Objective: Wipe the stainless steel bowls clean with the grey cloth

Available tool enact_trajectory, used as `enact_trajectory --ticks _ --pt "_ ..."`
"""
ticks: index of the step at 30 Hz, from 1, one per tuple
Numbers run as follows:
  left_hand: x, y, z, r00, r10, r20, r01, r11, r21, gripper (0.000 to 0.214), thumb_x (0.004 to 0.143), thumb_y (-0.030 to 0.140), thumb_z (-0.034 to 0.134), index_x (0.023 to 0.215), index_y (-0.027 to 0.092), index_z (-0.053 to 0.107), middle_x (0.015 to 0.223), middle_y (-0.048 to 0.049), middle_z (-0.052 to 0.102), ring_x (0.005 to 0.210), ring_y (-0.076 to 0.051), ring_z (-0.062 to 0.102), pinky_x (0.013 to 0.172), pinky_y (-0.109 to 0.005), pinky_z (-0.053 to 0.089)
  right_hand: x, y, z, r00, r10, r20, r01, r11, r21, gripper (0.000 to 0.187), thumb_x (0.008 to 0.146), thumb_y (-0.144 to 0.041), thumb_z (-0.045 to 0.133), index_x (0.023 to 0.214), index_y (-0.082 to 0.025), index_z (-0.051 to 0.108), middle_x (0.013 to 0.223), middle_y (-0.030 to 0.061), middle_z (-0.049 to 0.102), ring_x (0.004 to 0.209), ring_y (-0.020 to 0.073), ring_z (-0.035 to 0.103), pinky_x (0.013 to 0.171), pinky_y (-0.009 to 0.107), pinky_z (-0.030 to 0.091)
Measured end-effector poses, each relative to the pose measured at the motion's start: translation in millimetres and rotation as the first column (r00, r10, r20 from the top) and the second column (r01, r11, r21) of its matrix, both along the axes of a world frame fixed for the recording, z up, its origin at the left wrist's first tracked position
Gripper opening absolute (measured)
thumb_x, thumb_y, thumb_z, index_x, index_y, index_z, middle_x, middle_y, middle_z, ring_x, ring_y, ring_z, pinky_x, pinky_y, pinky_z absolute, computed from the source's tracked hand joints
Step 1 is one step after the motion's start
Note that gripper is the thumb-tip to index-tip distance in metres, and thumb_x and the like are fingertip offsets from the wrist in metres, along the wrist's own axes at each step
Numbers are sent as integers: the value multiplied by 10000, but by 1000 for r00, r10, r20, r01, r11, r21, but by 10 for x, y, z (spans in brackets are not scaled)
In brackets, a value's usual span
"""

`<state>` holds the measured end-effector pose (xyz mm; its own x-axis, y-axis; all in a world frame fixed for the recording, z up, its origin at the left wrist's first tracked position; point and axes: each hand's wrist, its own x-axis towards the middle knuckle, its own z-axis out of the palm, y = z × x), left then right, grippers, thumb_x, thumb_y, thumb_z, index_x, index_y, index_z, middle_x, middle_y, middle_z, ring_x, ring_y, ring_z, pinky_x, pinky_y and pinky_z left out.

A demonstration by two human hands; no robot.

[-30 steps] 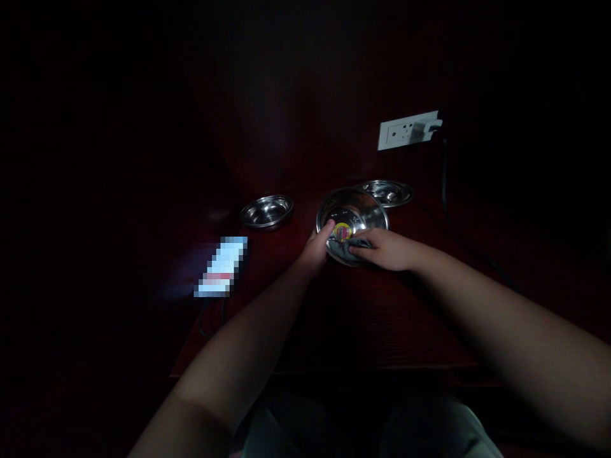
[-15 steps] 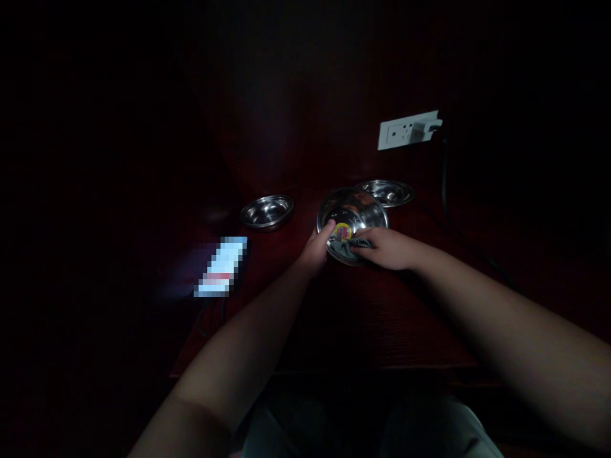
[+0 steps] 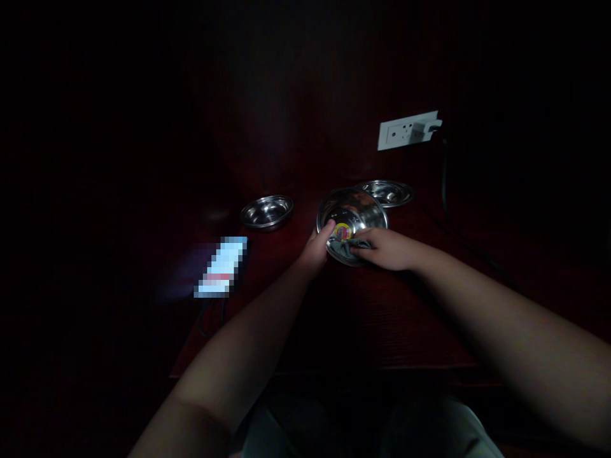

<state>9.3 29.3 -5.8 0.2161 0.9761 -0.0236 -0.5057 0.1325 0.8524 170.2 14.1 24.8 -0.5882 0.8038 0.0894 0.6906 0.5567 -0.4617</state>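
A shiny metal bowl (image 3: 356, 205) with a yellow and red round sticker (image 3: 342, 231) inside is tilted toward me above the dark red table. My left hand (image 3: 317, 248) grips its left side, the thumb over the rim and the other fingers hidden beneath. Pinched in my right hand (image 3: 384, 248) is a grey cloth (image 3: 344, 249), pressed against the near inner wall of the bowl. Behind it, partly covered, lies a shallow metal dish (image 3: 396, 192). A smaller metal bowl (image 3: 267, 212) stands upright to the left.
A phone with a lit, blurred screen (image 3: 222, 267) lies near the table's left edge, a thin cable below it. On the wall, a white socket (image 3: 408, 130) holds a plug whose black cord (image 3: 445, 178) runs down to the right. The table's front edge (image 3: 334, 369) is close to my lap.
Almost nothing differs. Both hands, the tilted bowl and the cloth stay in nearly the same place.
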Motion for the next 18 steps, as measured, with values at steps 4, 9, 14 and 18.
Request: enact_trajectory --ticks 4,9,14,18 --pt "1 7 -3 1000 11 -8 -11 1000 -9 436 821 363 538 1208 164 550 1094 -113 670 1104 -263 579 980 -430 414 0 -1 -1 1000 8 5 -8 1000 2 281 862 -340 469 968 -165 661 988 87 684 881 207 613 832 320 440" --pt "-3 9 -4 1000 8 -9 -8 1000 -10 426 824 362 534 1195 155 557 1088 -117 671 1106 -260 577 983 -427 412 -2 1 -10 1000 8 -5 -8 1000 8 266 854 -339 478 949 -172 662 973 84 679 874 204 606 825 326 436" --pt "-6 4 -1 1000 6 -7 -6 1000 -12 418 822 363 535 1183 156 564 1079 -115 674 1117 -262 571 984 -428 412 -8 -5 1 1000 12 3 -12 1000 16 253 853 -325 478 931 -166 659 950 87 676 853 202 600 808 324 440" --pt "-5 -1 0 1000 3 -18 -3 1000 -23 410 817 375 539 1161 156 578 1082 -120 673 1125 -274 565 981 -439 412 -8 -5 9 999 30 11 -30 999 26 261 855 -329 472 934 -165 659 958 88 674 870 205 599 818 324 436"
